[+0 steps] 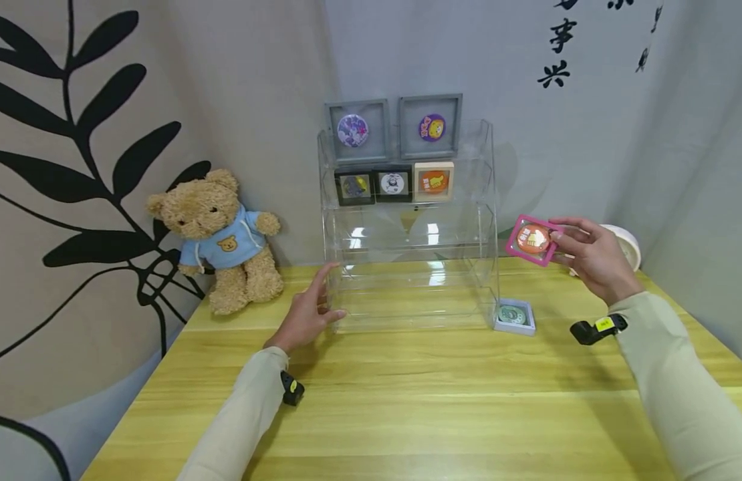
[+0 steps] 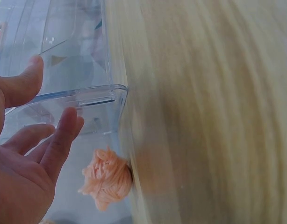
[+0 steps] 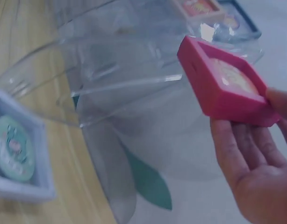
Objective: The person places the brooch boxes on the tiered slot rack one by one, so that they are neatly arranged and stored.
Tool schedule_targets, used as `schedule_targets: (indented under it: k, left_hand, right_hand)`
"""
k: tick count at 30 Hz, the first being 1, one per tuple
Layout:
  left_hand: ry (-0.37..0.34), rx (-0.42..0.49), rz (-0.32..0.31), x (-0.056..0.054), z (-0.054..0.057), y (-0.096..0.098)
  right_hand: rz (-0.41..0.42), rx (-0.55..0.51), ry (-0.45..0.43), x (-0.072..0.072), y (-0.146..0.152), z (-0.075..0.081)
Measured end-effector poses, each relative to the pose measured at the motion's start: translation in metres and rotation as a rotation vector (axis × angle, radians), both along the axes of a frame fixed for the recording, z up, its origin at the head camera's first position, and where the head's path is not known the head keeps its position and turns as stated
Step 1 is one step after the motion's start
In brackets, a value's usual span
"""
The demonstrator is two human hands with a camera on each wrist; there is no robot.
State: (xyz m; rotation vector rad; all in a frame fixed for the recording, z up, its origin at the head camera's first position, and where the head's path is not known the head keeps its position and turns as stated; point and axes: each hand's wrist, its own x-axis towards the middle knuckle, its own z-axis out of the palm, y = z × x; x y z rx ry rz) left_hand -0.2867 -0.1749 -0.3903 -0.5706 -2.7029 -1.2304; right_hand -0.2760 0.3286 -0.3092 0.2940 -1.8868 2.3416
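My right hand (image 1: 593, 257) pinches a pink square badge frame (image 3: 212, 95) between thumb and fingers, beyond the right side of a clear acrylic tiered display rack (image 1: 407, 314). Inside the frame is an orange round badge (image 1: 532, 238). My left hand (image 1: 305, 314) is at the rack's lower left edge. In the left wrist view its fairly straight thumb and fingers (image 2: 64, 135) lie on either side of the clear side panel; how firmly they touch is unclear. A pale lilac frame (image 3: 29, 191) holding a green badge lies on the table by the rack's right front corner.
Two grey frames (image 1: 359, 159) stand on the top tier; two black frames (image 1: 355, 200) and a cream frame (image 1: 448, 182) stand below. A teddy bear (image 1: 226, 234) sits left. A white round object (image 1: 626, 247) is partly behind my right hand. A peach fluffy ball (image 2: 106, 179) appears beyond the rack.
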Motion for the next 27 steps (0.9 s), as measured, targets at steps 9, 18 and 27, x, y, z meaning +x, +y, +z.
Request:
schedule_targets:
  k: [9,18,27]
  left_hand:
    - [-0.012,-0.003,0.001,0.001,0.001,0.001]
    - [-0.018,0.008,-0.01,0.001,-0.001,0.005]
    - [0.001,0.005,0.002,0.0,0.0,0.002]
  right_hand:
    - [-0.041,0.139,0.077,0.002,-0.027,0.026]
    - [-0.119,0.576,0.123,-0.005,-0.07,0.058]
    - [-0.115,0.745,0.198,-0.032,-0.125,0.077]
